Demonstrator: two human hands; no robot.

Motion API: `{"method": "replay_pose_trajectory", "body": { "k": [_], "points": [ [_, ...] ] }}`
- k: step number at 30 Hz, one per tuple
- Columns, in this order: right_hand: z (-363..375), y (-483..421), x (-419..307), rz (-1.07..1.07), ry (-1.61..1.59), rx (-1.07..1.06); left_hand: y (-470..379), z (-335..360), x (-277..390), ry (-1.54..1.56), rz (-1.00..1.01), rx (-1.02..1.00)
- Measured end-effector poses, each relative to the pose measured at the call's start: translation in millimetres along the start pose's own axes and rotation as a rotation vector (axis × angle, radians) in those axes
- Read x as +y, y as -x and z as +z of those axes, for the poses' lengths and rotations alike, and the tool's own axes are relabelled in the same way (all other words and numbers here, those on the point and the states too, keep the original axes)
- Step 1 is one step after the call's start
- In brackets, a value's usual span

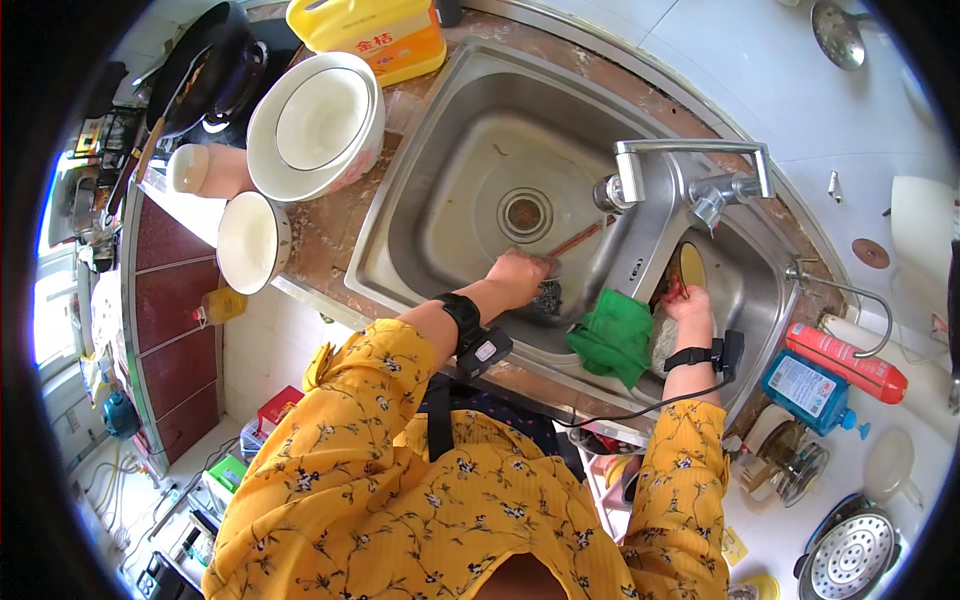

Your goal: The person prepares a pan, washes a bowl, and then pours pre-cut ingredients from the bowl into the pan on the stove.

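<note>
My left hand (520, 277) is low in the large stainless steel sink basin (450, 172), its fingers at the end of some reddish-brown chopsticks (581, 237). A dark scouring pad (548, 298) lies just beside it; whether the fingers grip the chopsticks is hard to tell. My right hand (687, 301) is over the small basin, closed on the edge of a yellowish oval dish (691, 264) tilted on its side. Beneath that wrist is a pale, rough-looking item (664, 343), partly covered. A green cloth (616, 337) drapes over the divider between the basins.
The chrome faucet (694, 146) reaches over the divider. Left of the sink stand nested white bowls (324, 120), another bowl (248, 242) and a yellow jug (375, 37). At right are a blue pump bottle (806, 392) and a red bottle (846, 363).
</note>
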State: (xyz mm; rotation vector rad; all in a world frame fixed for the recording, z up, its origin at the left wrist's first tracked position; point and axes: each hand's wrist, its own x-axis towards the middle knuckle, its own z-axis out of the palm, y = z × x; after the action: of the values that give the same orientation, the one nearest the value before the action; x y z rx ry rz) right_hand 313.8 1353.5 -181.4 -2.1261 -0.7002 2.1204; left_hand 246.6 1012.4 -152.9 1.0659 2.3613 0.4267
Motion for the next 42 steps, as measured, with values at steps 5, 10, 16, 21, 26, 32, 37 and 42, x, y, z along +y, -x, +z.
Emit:
{"method": "replay_pose_trajectory", "body": {
  "k": [5,10,16,21,26,32,37,42],
  "points": [
    [-19.1,36.9,2.5,-0.089,0.022,-0.108,9.6,-20.9,-2.7,0.116,-0.092,-0.130],
    [-30.0,149.1,48.4,-0.474,0.350,-0.191,26.3,-25.6,-3.9,0.236,-0.045,0.122],
    [-15.7,206.8,74.7,-0.538,0.725,-0.440,21.5,-77.9,48.3,1.290,-0.358,-0.112],
    [15.4,201.6,78.6,-0.532,1.005,-0.554,10.8,-61.6,39.7,1.367,-0.414,-0.061],
    [53.3,158.9,23.5,-0.570,0.384,-0.467,10.1,-50.5,13.3,1.407,-0.630,0.095],
    [88.7,127.5,-2.3,-0.413,0.118,-0.388,-2.9,-45.6,3.6,1.493,-0.739,0.248],
    [108.0,132.0,11.6,-0.493,0.004,-0.195,-15.8,-31.0,-2.0,1.554,-0.705,0.328],
    [108.4,130.2,12.0,-0.532,-0.007,-0.163,-23.0,-42.7,8.5,1.513,-0.717,0.305]
  ]
}}
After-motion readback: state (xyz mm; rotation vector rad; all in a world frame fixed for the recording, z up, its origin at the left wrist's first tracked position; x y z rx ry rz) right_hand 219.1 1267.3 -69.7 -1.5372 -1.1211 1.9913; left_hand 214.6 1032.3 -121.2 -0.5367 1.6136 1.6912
